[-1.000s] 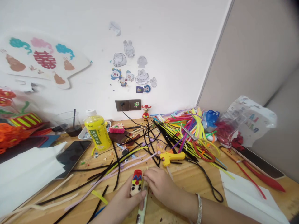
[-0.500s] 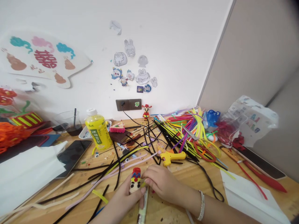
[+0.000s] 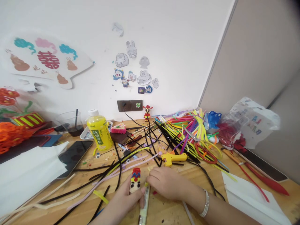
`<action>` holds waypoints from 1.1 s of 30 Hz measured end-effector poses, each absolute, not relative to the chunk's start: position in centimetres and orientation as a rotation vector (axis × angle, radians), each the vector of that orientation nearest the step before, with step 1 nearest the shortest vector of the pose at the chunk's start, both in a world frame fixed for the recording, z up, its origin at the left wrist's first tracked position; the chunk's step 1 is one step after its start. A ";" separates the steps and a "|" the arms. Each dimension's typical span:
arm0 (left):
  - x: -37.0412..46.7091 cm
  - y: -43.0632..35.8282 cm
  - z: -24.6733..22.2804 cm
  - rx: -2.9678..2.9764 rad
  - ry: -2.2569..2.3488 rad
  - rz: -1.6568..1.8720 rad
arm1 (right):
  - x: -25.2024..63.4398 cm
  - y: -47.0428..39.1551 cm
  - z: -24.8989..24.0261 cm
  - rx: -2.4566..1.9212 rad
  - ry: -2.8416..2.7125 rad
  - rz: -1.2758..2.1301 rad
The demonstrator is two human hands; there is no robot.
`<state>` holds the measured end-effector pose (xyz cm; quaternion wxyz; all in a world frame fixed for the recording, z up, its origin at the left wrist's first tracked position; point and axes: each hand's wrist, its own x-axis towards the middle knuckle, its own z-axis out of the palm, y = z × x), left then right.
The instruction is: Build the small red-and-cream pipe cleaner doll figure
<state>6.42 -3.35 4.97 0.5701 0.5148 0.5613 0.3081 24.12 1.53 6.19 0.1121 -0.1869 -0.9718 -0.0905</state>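
Observation:
My left hand is wrapped round a small fuzzy doll head with a red top, a blue and yellow band, dark brows and a pale face. My right hand is just right of it, apart from the doll. Its fingers curl down over the tabletop, and what they hold, if anything, is hidden. A pale yellow bit shows by its fingertips. Between the hands lies a slim pale-green tool, its kind unclear. Beyond my right hand rests a yellow glue gun.
Black, yellow and lilac pipe cleaners spread across the wooden table, with a colourful bundle behind. A yellow drink bottle, a black phone and white paper are left. A finished red-hatted figure stands by the wall.
My right hand has drawn away from the doll's side, its fingers now lower over the table. My left hand still grips the doll. The view has shifted slightly.

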 end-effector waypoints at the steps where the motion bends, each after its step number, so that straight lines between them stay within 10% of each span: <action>1: 6.4 -3.3 4.9 1.213 1.313 0.719 | 24.1 1.5 6.1 -0.550 -2.861 -0.275; 33: 6.9 -3.7 7.2 1.227 1.353 0.750 | 23.2 0.4 5.9 -0.756 -2.697 -0.239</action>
